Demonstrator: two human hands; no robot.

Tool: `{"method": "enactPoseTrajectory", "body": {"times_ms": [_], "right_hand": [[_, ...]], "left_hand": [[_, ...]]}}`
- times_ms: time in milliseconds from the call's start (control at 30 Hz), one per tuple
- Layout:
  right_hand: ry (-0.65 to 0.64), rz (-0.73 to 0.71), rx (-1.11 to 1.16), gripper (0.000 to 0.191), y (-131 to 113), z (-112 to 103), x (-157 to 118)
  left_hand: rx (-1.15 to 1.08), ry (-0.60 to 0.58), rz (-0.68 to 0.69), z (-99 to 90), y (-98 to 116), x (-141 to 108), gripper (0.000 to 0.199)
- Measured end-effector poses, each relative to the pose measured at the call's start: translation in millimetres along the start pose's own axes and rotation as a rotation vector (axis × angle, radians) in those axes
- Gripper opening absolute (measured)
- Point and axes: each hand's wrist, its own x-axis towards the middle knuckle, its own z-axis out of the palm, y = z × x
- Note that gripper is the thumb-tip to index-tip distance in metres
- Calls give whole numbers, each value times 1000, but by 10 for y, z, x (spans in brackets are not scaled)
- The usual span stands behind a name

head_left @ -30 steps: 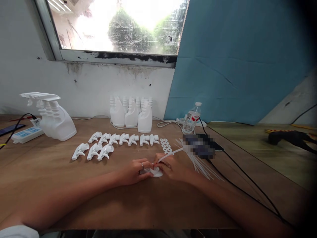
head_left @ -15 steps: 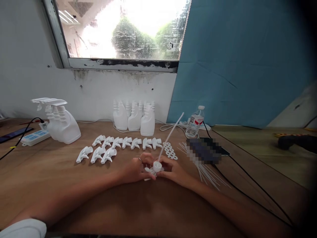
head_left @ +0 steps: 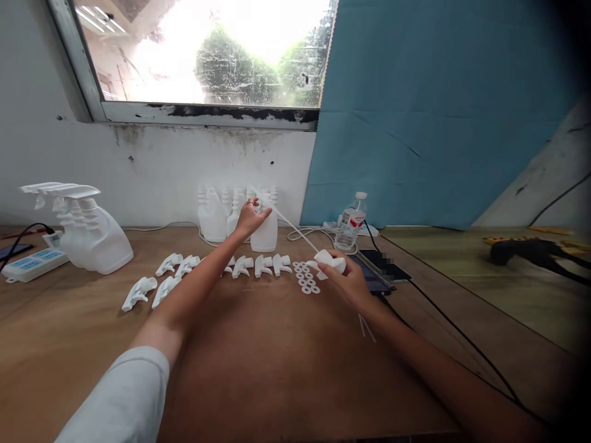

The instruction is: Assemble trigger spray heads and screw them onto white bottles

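Note:
My right hand (head_left: 346,277) holds a white spray head (head_left: 333,261), its thin white tube (head_left: 295,227) slanting up and left toward the bottles. At the neck of the front white bottle (head_left: 265,237), my left hand (head_left: 252,218) has its thumb and fingers around the top; the bottle stands on the table. More white bottles (head_left: 212,215) stand behind and to the left. Several loose spray heads (head_left: 242,267) lie in rows, partly hidden by my left forearm. Small white rings (head_left: 307,280) lie in a cluster left of my right hand.
Assembled spray bottles (head_left: 99,237) stand at the left beside a power strip (head_left: 39,263). A clear water bottle (head_left: 351,224) stands at the back right, near phones (head_left: 385,266) and black cables. Thin white tubes (head_left: 367,327) lie partly under my right forearm.
My left hand has left the spray head and moved up to the front bottle. My right hand has moved right and up with the spray head, now tilted. The camera view has shifted slightly right.

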Motion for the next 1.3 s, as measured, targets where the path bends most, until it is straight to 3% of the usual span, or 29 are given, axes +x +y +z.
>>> {"method": "enactPoseTrajectory", "body": {"times_ms": [67,167,267,400,533,667,800,933,1067,1300], "right_hand": [[68,-40,-65,30,7,-100,61],[160,-244,-261,19,-41,-279,140],[259,-446,-413,14,-120,-441,193],[341,-535,-460,14,-189,-548,221],[289,-552,-515,15,-187,-552,222],[202,-608,-562,18,-177,-522,216],[80,-630,-532,23,-258,-458,202],[50,-508,-307,27,-493,-349,195],[22,-437,-100,29,-832,-262,271],[-143,-404,92,51,-1238,-129,525]], "left_hand": [[21,-35,-21,120,-29,38,39],[43,-41,-2,129,-7,-4,33],[57,-14,76,-69,62,-130,36],[169,37,283,-453,91,-324,38],[365,94,375,-720,24,-437,39],[556,109,454,-840,12,-518,35],[689,55,606,-896,142,-686,32],[629,-2,703,-917,385,-937,31],[397,-71,646,-907,655,-1198,37],[-7,-321,316,-863,894,-1414,37]]}}
